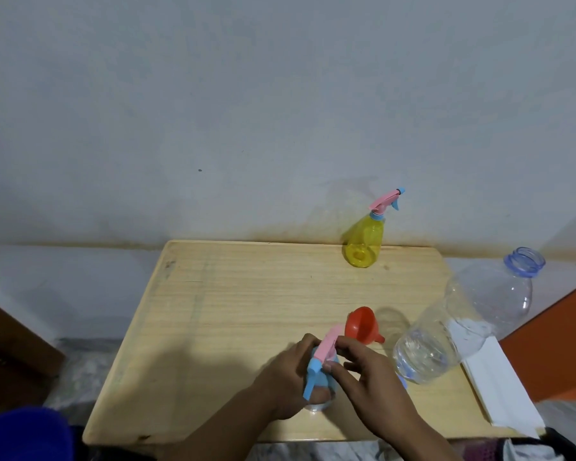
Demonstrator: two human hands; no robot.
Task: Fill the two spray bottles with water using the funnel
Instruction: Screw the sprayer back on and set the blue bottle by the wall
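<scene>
Hands meet near the desk front: left hand grips the clear spray bottle, upright; right hand fingers pinch its pink-blue sprayer head, nozzle toward the person. Red funnel lies sideways, spout pointing right. Yellow spray bottle stands at the back.

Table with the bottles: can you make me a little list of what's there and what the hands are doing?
near spray bottle: clear, pink and blue spray head on, upright
left hand: holds that bottle's body
right hand: fingers on the spray head
yellow spray bottle: upright at the table's far edge, spray head on
funnel: orange, lying on its side
water bottle: big, clear, uncapped, some water inside
table: light wood
</scene>
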